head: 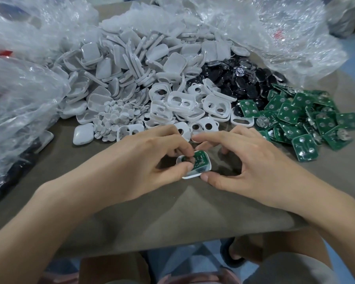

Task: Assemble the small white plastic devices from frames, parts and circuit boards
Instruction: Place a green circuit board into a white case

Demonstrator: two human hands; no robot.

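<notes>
A small white frame (205, 168) with a green circuit board (199, 159) seated in it lies on the table between my hands. My left hand (152, 160) pinches the frame's left end, with fingertips on top of the board and the thumb at the near edge. My right hand (246, 165) arches beside it, the thumb touching the frame's near right corner and the index fingertip reaching above its far side. Behind lie white two-hole frames (180, 103), white shells (119, 64), small white round buttons (121, 117), black round parts (244, 78) and green circuit boards (301, 117).
Crumpled clear plastic bags (23, 93) crowd the left side and the back. A brown table (172, 212) runs to its near edge just below my forearms. One white shell (83, 134) lies apart at the pile's front left.
</notes>
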